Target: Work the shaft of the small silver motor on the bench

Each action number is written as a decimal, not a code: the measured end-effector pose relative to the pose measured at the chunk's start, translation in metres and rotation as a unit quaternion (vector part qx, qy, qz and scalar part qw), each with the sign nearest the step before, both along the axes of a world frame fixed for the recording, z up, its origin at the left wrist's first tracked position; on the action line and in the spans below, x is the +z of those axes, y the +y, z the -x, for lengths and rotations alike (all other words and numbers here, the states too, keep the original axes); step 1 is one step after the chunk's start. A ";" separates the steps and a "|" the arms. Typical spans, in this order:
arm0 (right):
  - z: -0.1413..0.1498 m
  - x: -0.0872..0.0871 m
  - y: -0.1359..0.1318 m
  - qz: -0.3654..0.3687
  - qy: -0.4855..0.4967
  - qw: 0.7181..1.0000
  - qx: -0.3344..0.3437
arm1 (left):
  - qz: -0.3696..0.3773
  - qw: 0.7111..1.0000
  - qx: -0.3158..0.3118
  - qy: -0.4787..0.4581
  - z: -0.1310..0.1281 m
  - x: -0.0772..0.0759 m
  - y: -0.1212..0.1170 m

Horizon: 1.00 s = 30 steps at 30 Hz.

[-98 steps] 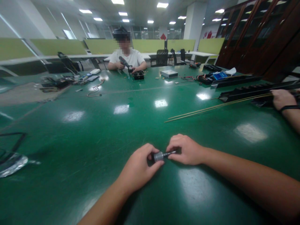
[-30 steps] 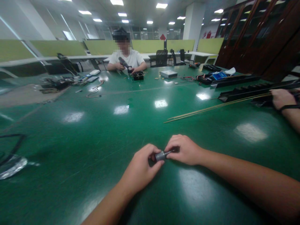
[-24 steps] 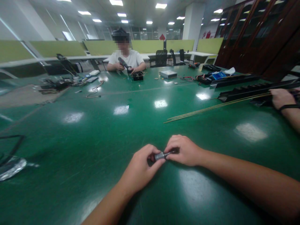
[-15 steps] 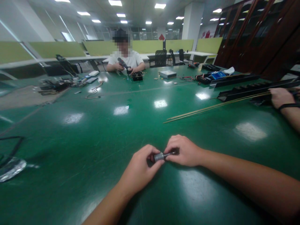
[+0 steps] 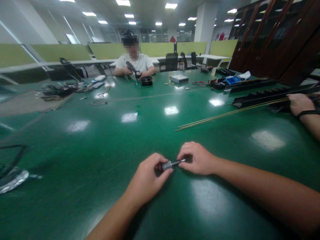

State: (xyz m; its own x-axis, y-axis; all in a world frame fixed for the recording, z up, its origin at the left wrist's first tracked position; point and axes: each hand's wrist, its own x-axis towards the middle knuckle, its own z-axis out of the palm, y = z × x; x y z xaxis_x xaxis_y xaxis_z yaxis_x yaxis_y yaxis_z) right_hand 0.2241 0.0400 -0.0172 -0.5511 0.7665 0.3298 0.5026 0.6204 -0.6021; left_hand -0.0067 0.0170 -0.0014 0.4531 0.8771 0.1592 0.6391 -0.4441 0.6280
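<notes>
A small grey metal cylinder (image 5: 166, 165) with a thin dark shaft (image 5: 178, 162) lies between my two hands, low over the green table. My left hand (image 5: 148, 175) is closed on the cylinder, thumb below and fingers above; the fingers cover its dark left end. On the other side, my right hand (image 5: 196, 158) pinches the shaft near its tip, which shows as a bright point between thumb and fingers. The shaft points right and slightly upward. Its exact kind is too small to make out.
Thin brass-coloured rods (image 5: 212, 117) stretch across the right side toward another person's hand (image 5: 300, 104) beside black rails (image 5: 262, 96). Opposite, a person in a white shirt holds a tool (image 5: 132, 67) over a black part (image 5: 146, 81). Foil (image 5: 15, 180) lies at left.
My left hand has shifted slightly left with the cylinder, and more of the shaft shows. My right hand has risen a little. The rods and the other people look nearly unchanged.
</notes>
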 end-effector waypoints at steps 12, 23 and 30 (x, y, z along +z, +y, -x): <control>-0.011 0.003 0.005 0.005 -0.027 1.000 -0.014 | -0.014 1.000 -0.007 -0.002 0.001 0.001 -0.001; -0.028 -0.001 0.020 0.041 -0.014 0.998 -0.042 | -0.018 1.000 0.004 -0.003 0.004 0.003 0.001; -0.032 0.000 0.023 0.062 -0.005 0.998 -0.020 | -0.021 1.000 0.005 -0.002 0.004 0.003 0.001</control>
